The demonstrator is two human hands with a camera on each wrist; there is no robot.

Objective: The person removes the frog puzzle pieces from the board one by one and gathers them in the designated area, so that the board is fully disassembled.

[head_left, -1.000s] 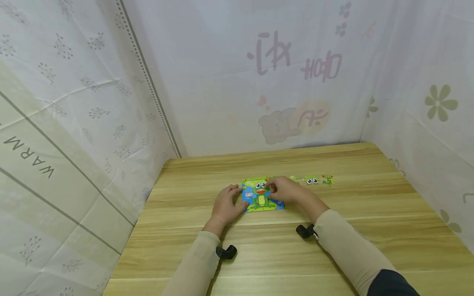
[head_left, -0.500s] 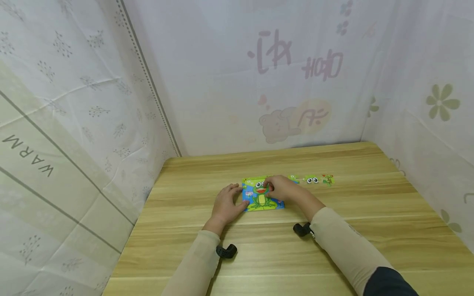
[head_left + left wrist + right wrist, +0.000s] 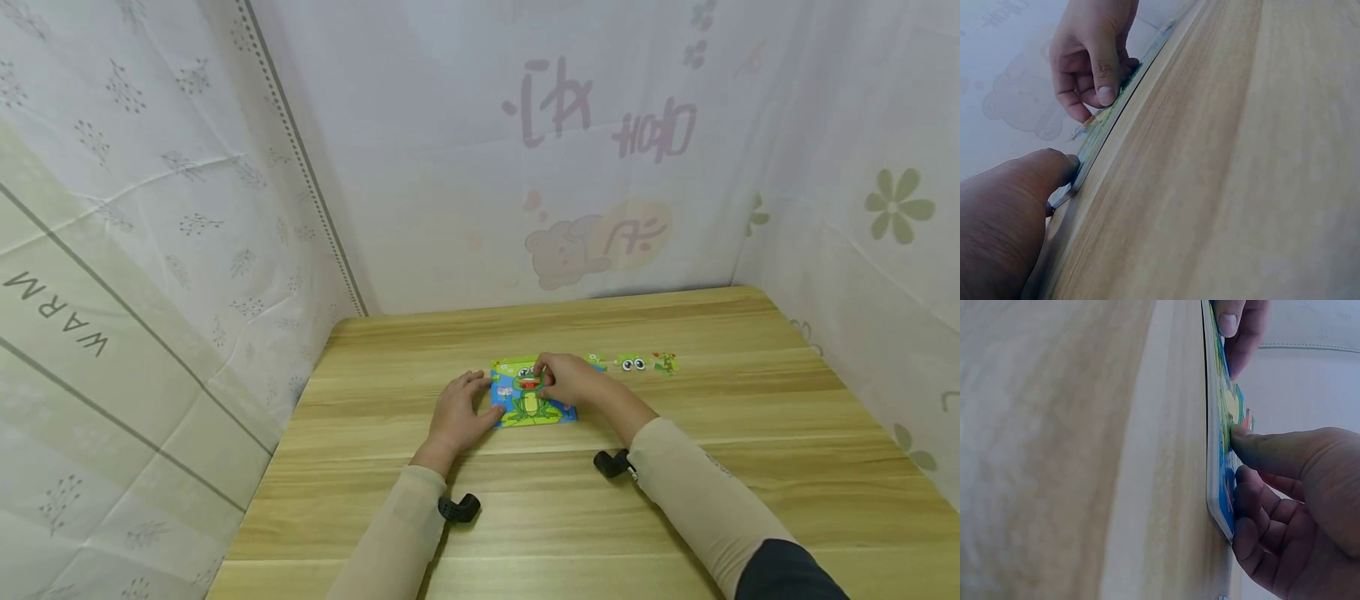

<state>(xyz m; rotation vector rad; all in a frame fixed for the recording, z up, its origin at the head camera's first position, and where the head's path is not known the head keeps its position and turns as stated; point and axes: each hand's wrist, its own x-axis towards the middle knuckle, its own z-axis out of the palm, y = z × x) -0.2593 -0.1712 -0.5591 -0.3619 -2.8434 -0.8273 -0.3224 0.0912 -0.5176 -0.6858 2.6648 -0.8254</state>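
- The right hand [image 3: 573, 381] is narrowed; the mouth piece [image 3: 529, 383] appears pinched between thumb and forefinger, though the forefinger's contact is partly hidden.
- The left hand [image 3: 456, 414] is held wide, thumb on the near left corner of the puzzle board [image 3: 536, 420], fingers at its left edge.
- Change noted: the mouth piece is found tilted up, with the eyes above it more covered than half a second ago; it is judged not seated flat.
- The board is laid flat mid-bench [image 3: 525, 517], frog's head pointed away from the person, feet near. Its long axis seems side to side; foreshortening prevents certainty.
- To the right, a flower piece [image 3: 596, 361], eye piece [image 3: 632, 364] and red-flowered piece [image 3: 665, 363] are set in a row.
- Beyond, a printed curtain [image 3: 420, 167] is hung.
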